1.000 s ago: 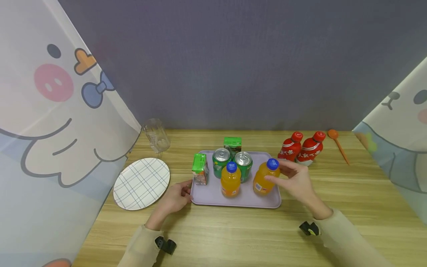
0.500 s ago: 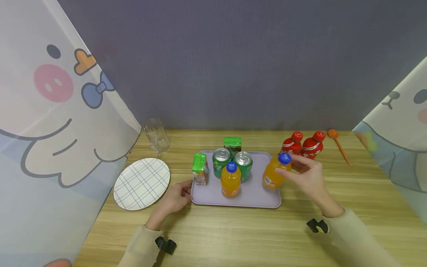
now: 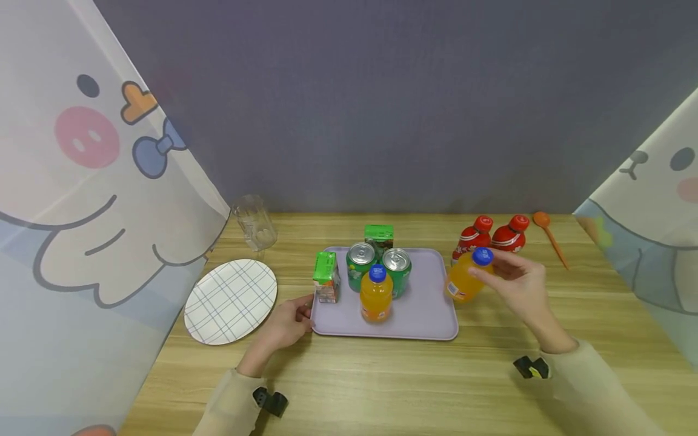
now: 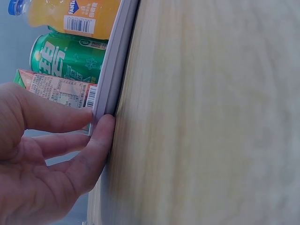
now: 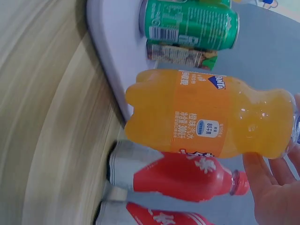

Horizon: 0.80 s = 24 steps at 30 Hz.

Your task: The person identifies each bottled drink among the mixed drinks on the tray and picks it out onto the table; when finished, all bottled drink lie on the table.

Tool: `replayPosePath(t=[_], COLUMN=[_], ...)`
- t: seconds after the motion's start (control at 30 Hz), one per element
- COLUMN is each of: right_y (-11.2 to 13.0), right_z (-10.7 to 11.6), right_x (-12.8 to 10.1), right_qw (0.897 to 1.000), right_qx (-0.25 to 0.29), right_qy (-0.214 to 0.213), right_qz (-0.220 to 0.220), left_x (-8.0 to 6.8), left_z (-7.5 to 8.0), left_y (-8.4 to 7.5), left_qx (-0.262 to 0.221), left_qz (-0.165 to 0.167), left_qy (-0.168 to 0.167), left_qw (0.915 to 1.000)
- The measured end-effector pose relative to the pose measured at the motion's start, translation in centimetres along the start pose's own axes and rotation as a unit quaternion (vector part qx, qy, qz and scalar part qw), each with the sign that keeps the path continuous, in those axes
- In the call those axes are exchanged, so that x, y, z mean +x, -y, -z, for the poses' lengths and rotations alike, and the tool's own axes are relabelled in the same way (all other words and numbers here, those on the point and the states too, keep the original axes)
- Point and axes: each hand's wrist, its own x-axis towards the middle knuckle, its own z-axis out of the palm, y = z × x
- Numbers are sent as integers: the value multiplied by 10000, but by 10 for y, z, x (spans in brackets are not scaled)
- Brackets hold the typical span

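Note:
My right hand [image 3: 520, 284] grips an orange soda bottle [image 5: 206, 117] near its blue cap. The bottle hangs tilted over the right edge of the lilac tray [image 3: 425, 321], in front of two red bottles. At the tray's left front, my left hand [image 3: 289, 321] pinches the rim, thumb above and a finger below in the left wrist view. On the tray stand a second orange soda bottle [image 3: 376, 297], two green soda cans [image 3: 357, 272] and a green-topped drink carton [image 3: 326, 278] on the left. Another drink carton [image 3: 378, 235] is partly hidden behind the cans.
Two red bottles [image 3: 470, 237] stand behind the right hand, partly hidden by it. An orange spoon [image 3: 551, 236] lies at the back right. A checked white plate [image 3: 231, 303] and a clear glass [image 3: 255, 224] are on the left. A grey partition [image 3: 349, 121] closes the back.
My right hand has lifted the orange soda bottle from the tray's right part and carried it rightward past the tray's edge. The left hand has stayed at the rim.

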Motion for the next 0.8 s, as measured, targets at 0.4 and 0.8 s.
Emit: replayPosePath(t=[0.4,0.8], right_y=[-11,-19], right_z=[14,21], right_x=[0,4], right_qw=[9973,9949], right_qx=[-577,-797], right_qy=[-316,-437], right_qz=[-340,-430], left_x=[0,0], left_z=[0,-1], left_y=[1,1], left_qx=[25,76], left_qz=[-15,-50], left_qy=[-29,-34], left_qw=[10000,10000])
